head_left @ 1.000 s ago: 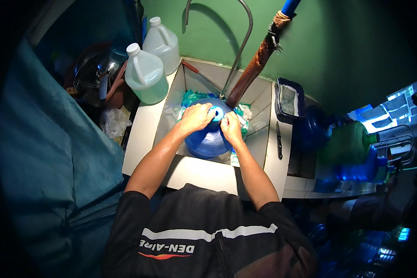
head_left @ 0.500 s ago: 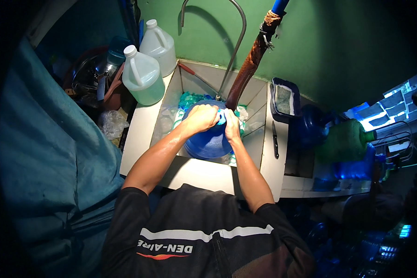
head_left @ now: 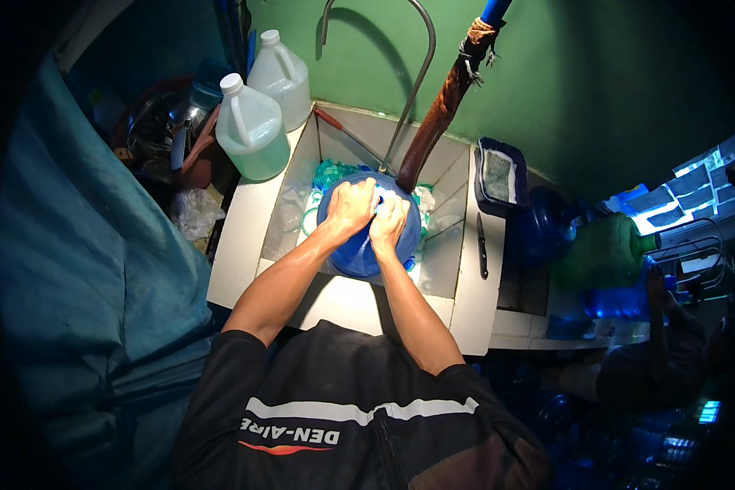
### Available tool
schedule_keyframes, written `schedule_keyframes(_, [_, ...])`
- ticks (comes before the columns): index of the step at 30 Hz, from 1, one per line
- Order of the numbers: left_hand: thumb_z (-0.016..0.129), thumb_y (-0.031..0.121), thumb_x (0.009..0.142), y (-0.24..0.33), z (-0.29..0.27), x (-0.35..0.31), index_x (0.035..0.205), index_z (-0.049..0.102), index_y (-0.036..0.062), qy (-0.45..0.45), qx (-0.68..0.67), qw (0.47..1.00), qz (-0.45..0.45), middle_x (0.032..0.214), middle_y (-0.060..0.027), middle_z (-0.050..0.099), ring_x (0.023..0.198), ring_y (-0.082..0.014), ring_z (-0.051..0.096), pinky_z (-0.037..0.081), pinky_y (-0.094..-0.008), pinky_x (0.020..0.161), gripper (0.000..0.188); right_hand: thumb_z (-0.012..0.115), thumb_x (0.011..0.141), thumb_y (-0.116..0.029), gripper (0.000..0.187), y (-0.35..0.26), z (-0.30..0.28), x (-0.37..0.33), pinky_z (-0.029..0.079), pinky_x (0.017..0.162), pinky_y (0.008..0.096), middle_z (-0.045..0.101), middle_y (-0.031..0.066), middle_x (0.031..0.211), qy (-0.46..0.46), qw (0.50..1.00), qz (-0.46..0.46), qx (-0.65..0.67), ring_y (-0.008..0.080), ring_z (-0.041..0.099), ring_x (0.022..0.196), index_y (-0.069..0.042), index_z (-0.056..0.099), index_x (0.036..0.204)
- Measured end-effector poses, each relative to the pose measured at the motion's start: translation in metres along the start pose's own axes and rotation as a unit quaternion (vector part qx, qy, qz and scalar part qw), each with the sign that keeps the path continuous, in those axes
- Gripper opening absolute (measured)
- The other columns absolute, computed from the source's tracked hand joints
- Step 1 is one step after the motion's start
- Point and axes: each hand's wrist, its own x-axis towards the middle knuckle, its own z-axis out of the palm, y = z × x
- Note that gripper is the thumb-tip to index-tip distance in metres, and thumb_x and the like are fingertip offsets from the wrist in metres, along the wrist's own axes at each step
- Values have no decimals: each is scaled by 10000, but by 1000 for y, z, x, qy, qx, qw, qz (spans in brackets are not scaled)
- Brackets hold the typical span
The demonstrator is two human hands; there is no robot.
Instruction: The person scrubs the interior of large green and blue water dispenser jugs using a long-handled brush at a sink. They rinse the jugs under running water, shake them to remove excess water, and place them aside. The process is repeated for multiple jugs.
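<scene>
A large round blue water jug [head_left: 355, 255] stands in the tiled sink [head_left: 443, 245], its top toward me. My left hand [head_left: 351, 208] is closed at the jug's mouth, fingers curled over it. Right beside it, my right hand [head_left: 390, 220] is also closed there, knuckles up. Between the two hands shows a small bright light-blue and white part [head_left: 379, 194], too glaring to tell whether it is a cap or the neck's rim. Behind the jug lies a crumpled green net-like bundle [head_left: 332, 173]. The fingertips of both hands are hidden.
Two white plastic gallon bottles [head_left: 255, 139] stand on the left ledge. A knife [head_left: 483, 247] and a dark tray [head_left: 502, 175] lie on the right ledge. A curved metal pipe [head_left: 426, 61] and a wrapped brown pole [head_left: 439, 122] rise behind the sink. Another person's arm [head_left: 657, 298] is near a green jug [head_left: 600, 249].
My right hand has shifted left and now sits against the left hand, its fingers more curled. The left hand has changed little. At the far right, another person's arm has come up beside the jugs.
</scene>
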Motion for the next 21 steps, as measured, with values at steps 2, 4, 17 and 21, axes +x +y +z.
schedule_keyframes(2, [605,198,887,2,3,2,934,579,32,10,-21,999,-42,814,-204,687,673,-385,647,505,-479,672,174,460,1008,-228,306,0,3,3,417,829,481,545,255,925,-3,1000,23,6,393,520,893,31,611,951])
schedule_keyframes(4, [570,205,926,3,5,3,945,591,32,44,-61,995,-67,803,-210,688,687,-398,659,509,-507,656,175,456,1017,-248,325,-2,6,6,418,844,480,553,257,925,6,999,49,11,400,522,909,33,607,956])
schedule_keyframes(17, [490,278,966,-18,20,9,877,579,36,175,-161,931,-276,732,-251,640,693,-487,617,454,-572,619,273,441,1005,-209,308,-23,28,29,452,819,484,626,244,921,-33,999,-32,-20,399,573,907,21,642,1044])
schedule_keyframes(21, [488,250,944,-12,35,6,857,580,20,224,-209,894,-326,773,-259,639,766,-479,627,456,-560,670,263,455,999,-218,299,-20,22,28,443,777,508,587,250,827,-39,998,-32,-37,422,571,851,20,622,930])
